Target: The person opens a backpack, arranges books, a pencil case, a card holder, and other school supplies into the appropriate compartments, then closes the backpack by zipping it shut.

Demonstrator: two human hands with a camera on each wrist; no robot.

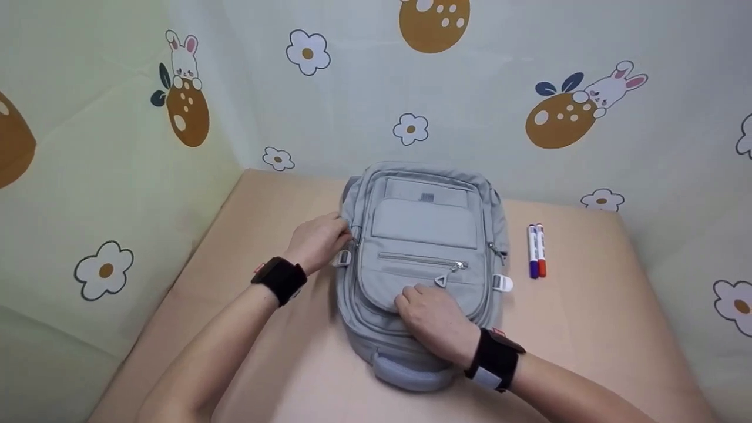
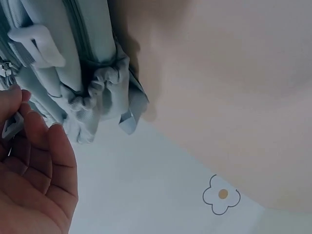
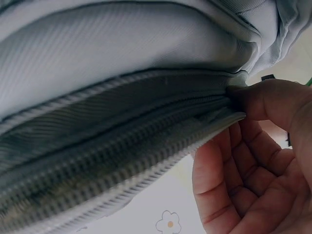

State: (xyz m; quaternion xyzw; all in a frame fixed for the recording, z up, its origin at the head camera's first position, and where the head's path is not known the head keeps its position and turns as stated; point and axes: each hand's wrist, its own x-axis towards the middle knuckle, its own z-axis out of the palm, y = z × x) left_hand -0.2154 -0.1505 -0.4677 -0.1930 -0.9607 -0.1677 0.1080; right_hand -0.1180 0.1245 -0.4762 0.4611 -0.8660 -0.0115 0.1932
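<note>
Closest to the camera is the right hand point(image 1: 437, 320), lying on the lower front of the backpack point(image 1: 423, 235) at about 6 o'clock, black wrist strap point(image 1: 493, 358) just behind it. The fingers are curled over the edge of the front pocket. In the right wrist view the thumb point(image 3: 265, 97) presses against the end of a zipper track point(image 3: 112, 161) while the other fingers sit loosely bent underneath, so it's more a thumb press on the seam than a full clamp.

The left hand point(image 1: 320, 241) is at 9 o'clock on the bag's side, fingers bunched together right where the side zipper runs. In the left wrist view the fingertips point(image 2: 22, 109) are closed around a small zipper pull point(image 2: 10, 126), so that one's pinching. A white buckle point(image 2: 36, 45) sits just above it on the side.

The backpack is grey, flat on its back in the middle of the tan table point(image 1: 587, 329), handle point(image 1: 405, 370) pointing at the person and its far end near the back wall. The front pocket zipper point(image 1: 423, 260) looks closed.

Out at 3 o'clock, well clear of the bag, two markers point(image 1: 537, 251) lie side by side, one purple-capped, one red-capped. The wall behind is bunny and flower wallpaper point(image 1: 587, 100).
</note>
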